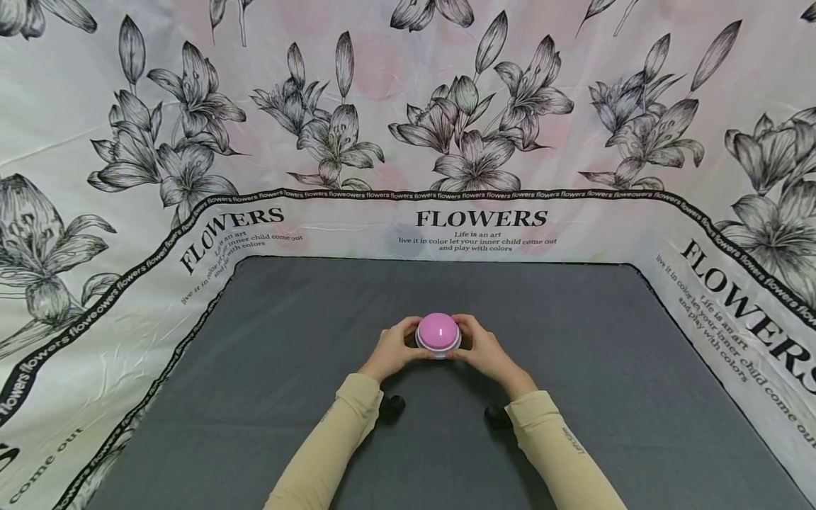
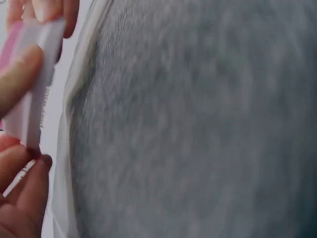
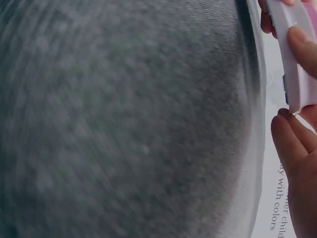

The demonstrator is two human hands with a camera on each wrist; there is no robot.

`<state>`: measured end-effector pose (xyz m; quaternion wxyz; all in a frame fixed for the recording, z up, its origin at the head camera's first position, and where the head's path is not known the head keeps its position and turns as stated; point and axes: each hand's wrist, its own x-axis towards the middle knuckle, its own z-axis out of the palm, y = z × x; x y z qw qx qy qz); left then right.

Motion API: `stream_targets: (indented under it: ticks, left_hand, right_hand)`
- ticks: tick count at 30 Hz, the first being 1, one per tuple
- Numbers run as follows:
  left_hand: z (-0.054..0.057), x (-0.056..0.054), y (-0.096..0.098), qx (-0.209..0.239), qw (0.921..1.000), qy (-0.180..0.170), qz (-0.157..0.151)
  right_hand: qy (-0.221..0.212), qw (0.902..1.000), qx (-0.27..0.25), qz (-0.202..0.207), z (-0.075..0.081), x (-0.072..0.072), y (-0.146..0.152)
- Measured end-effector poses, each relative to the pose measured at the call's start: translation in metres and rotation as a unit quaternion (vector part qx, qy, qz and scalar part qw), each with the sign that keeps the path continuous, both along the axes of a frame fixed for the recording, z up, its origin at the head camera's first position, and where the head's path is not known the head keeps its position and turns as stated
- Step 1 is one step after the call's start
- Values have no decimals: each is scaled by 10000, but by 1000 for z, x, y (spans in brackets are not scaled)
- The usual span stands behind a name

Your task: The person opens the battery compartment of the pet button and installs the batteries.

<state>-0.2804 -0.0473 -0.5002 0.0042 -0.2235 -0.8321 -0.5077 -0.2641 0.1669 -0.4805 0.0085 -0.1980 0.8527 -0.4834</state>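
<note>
Both hands hold a round, button-like object with a glossy pink domed top and a white base (image 1: pixel 438 331). My left hand (image 1: pixel 390 350) grips its left side, thumb toward me and fingers around the far edge. On the opposite side, my right hand (image 1: pixel 489 352) pinches it the same way. The left wrist view shows the white base (image 2: pixel 37 94) edge-on, with the left thumb pressed on its side. In the right wrist view the white base (image 3: pixel 294 64) has small dark bits on its underside, and the right thumb lies against it.
A dark grey cloth (image 1: pixel 440 453) covers the middle of the table. Around it runs a white border (image 1: pixel 357 244) printed with "FLOWERS", and lily drawings (image 1: pixel 478 134) spread beyond. Small black devices (image 1: pixel 392 409) sit beneath both wrists, by the cream sleeves (image 1: pixel 319 453).
</note>
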Motion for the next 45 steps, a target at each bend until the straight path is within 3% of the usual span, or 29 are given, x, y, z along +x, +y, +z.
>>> stream_targets:
  ticks: [3, 9, 23, 31, 35, 39, 43, 45]
  left_hand:
    - [0, 1, 2, -297, 9994, 3, 173]
    - [0, 2, 4, -458, 9984, -5, 322]
    - [-3, 6, 8, -600, 9971, -220, 416]
    - [0, 7, 9, -608, 9970, -152, 459]
    - [0, 6, 6, -735, 9969, -119, 263]
    - [4, 4, -3, -1168, 9926, -260, -183]
    - [18, 4, -21, -1663, 9827, -558, -594]
    - [27, 5, -31, -1909, 9779, -631, -575]
  right_hand:
    - [103, 9998, 195, -31, -2, 0, -1]
    - [123, 9994, 312, 51, -4, -1, 0]
    - [20, 9967, 807, 35, -7, -1, -2]
    - [-79, 9950, 992, -41, -7, -2, -3]
    - [-56, 9942, 1076, -29, -8, -2, -1]
    - [-176, 9934, 1129, -110, -4, 1, 8]
    - [-64, 9882, 1501, -302, 4, 5, 26]
    - [158, 9787, 1988, -494, 9, 6, 36]
